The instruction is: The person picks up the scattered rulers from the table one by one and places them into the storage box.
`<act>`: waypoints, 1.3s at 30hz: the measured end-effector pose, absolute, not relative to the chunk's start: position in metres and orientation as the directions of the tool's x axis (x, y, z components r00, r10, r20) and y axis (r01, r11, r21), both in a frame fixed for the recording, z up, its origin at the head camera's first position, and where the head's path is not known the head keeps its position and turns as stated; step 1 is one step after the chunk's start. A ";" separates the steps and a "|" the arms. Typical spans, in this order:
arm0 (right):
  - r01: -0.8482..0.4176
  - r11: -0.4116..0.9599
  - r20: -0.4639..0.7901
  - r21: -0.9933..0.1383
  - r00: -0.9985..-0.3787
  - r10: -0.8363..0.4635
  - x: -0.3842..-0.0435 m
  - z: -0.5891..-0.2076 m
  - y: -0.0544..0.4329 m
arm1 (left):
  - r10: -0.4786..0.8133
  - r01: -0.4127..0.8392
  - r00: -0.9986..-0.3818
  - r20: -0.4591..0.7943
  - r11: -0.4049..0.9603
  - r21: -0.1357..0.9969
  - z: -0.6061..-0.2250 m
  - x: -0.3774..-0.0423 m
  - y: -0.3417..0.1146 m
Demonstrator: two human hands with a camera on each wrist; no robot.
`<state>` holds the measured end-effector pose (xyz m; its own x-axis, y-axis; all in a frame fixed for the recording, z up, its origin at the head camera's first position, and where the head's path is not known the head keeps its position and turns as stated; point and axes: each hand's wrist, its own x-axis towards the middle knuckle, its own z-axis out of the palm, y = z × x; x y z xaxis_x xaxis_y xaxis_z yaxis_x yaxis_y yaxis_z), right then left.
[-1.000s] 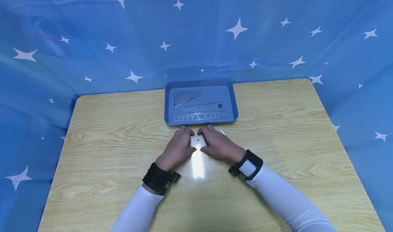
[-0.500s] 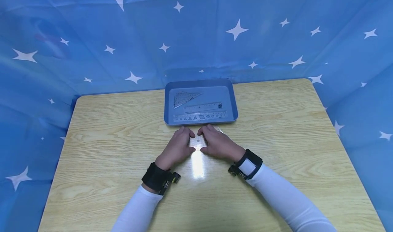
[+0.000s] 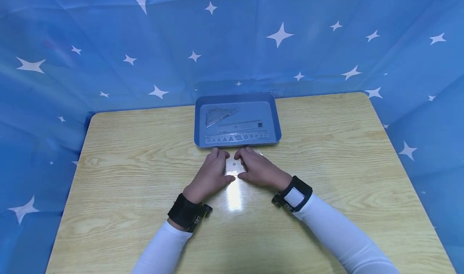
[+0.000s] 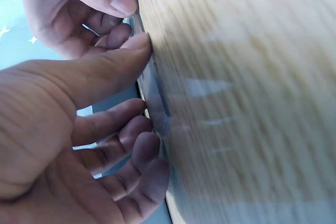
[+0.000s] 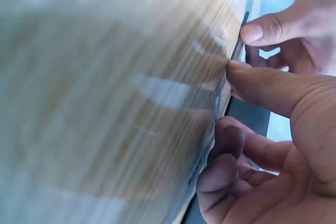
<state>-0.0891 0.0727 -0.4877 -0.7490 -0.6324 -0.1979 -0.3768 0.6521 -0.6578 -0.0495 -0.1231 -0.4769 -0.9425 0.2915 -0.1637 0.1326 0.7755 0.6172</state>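
In the head view my left hand (image 3: 212, 169) and right hand (image 3: 259, 167) meet in front of the tray, holding a flat clear plastic drawing piece (image 3: 233, 166) between them. It carries fine printed markings and a small square mark. Its outline is mostly covered by my fingers, so its kind is unclear; one corner shows past my right fingers. The left wrist view has my left thumb (image 4: 137, 41) on its near edge, fingers curled at the far edge. My right thumb (image 5: 239, 66) and curled fingers grip it likewise in the right wrist view.
Just beyond my hands stands a blue tray (image 3: 237, 98). A clear set square (image 3: 219, 116), a short ruler (image 3: 240, 126) and a shape-stencil ruler (image 3: 237, 137) lie in it. The wooden table (image 3: 137, 145) extends on both sides, with a starry blue cloth (image 3: 235, 32) behind.
My left thumb has slid slightly right along the near edge, and the clear piece has shifted a little. Both hands otherwise stay almost in place; the tray is unchanged.
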 end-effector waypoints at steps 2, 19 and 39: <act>-0.379 0.638 -0.191 -0.670 -0.743 -0.642 -0.089 -0.488 0.075 | 0.305 0.164 -0.941 -0.146 0.789 0.592 -0.478 -0.050 -0.122; -0.443 0.705 -0.097 -0.554 -0.807 -0.583 -0.076 -0.483 0.082 | 0.347 0.225 -0.931 -0.117 0.794 0.565 -0.480 -0.058 -0.117; -0.339 0.670 -0.230 -0.660 -0.758 -0.610 -0.085 -0.483 0.079 | 0.334 0.147 -0.922 -0.198 0.774 0.616 -0.478 -0.059 -0.121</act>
